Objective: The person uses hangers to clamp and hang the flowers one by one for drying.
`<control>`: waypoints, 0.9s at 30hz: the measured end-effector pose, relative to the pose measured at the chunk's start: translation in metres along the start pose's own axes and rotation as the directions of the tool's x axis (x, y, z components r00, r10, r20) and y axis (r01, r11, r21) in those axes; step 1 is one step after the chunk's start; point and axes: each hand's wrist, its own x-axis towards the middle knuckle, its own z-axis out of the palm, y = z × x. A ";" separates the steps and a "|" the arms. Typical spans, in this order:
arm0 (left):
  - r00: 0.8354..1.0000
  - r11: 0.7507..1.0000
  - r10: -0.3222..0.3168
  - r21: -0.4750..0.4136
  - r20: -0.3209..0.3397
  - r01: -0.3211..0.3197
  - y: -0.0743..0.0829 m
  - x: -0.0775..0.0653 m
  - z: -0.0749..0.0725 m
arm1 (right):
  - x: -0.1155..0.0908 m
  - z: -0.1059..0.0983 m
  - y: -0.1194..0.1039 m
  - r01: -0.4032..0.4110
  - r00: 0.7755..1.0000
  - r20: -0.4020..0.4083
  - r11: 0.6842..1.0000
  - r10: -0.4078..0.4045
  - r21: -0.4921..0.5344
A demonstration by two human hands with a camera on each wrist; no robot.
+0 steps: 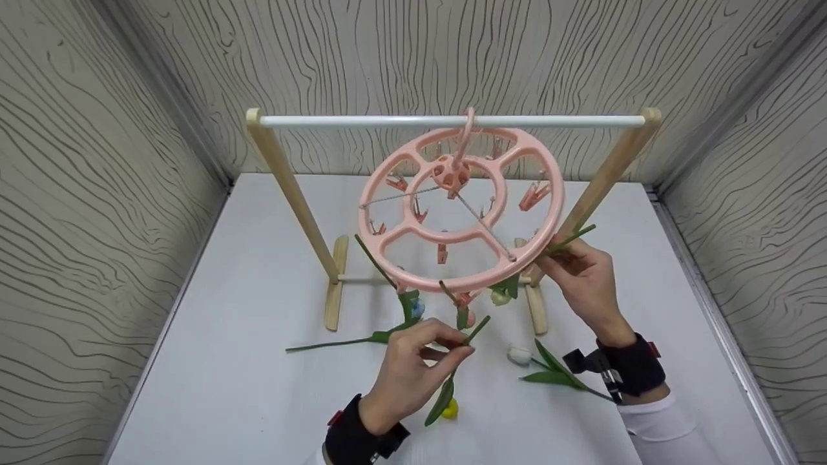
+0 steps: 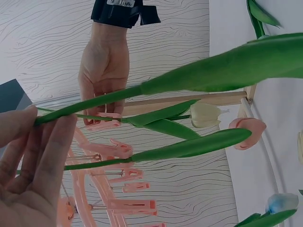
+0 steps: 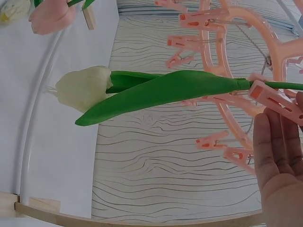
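My left hand (image 1: 417,368) pinches the green stem of a yellow artificial tulip (image 1: 450,408), which hangs bloom down in front of the rack. At the right rim of a round pink clip hanger (image 1: 371,194), my right hand (image 1: 585,284) pinches a pink clothes peg (image 3: 277,101). The stem of a white tulip (image 3: 83,89) runs through that peg, its bloom pointing down. A pink tulip (image 2: 248,132) and a blue tulip (image 2: 282,203) also hang from the hanger's near side. Part of the right fingertips is hidden behind the peg.
The hanger hooks over a white bar (image 1: 362,121) on a wooden stand (image 1: 294,200). On the white table (image 1: 213,387) lie another white tulip (image 1: 519,354) at right and a green stem (image 1: 329,345) at left. Several free pegs dangle from the hanger, including one peg (image 1: 534,196).
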 end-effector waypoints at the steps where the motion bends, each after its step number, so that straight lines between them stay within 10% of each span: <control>1: 1.000 1.000 -0.003 0.000 -0.001 0.003 0.000 0.000 0.000 | -0.001 0.002 -0.001 0.005 1.000 0.002 1.000 -0.005 0.005; 27: 0.993 0.994 -0.111 -0.017 -0.046 0.110 0.026 0.002 -0.007 | -0.016 0.034 -0.011 0.151 0.989 0.017 0.988 -0.150 -0.039</control>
